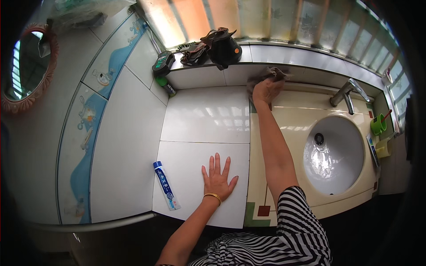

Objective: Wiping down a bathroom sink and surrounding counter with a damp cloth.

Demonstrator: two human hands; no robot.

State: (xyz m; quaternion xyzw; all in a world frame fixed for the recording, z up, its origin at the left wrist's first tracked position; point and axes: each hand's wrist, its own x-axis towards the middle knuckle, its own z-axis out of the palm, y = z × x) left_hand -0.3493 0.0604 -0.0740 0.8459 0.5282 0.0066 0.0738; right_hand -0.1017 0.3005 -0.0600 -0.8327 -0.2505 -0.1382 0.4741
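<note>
My right hand point(266, 90) reaches to the back of the counter with a dark, frayed cloth point(273, 73) under its fingers. The cloth is pressed against the low tiled wall point(207, 77) below the window ledge, and it is blurred. My left hand point(218, 181), with a gold bracelet at the wrist, rests flat on the white tiled counter point(186, 153), fingers spread and nothing held. To its left lies a blue and white toothpaste tube point(166, 186) that bears writing.
A round white sink point(339, 159) is set into the cream countertop point(293, 116) at right, below a chrome faucet point(346, 94). Green cup point(378, 124) and yellow cup point(382, 148) stand beside it. A black bag point(224, 50) sits on the ledge; a green-capped can point(165, 85) stands in the corner.
</note>
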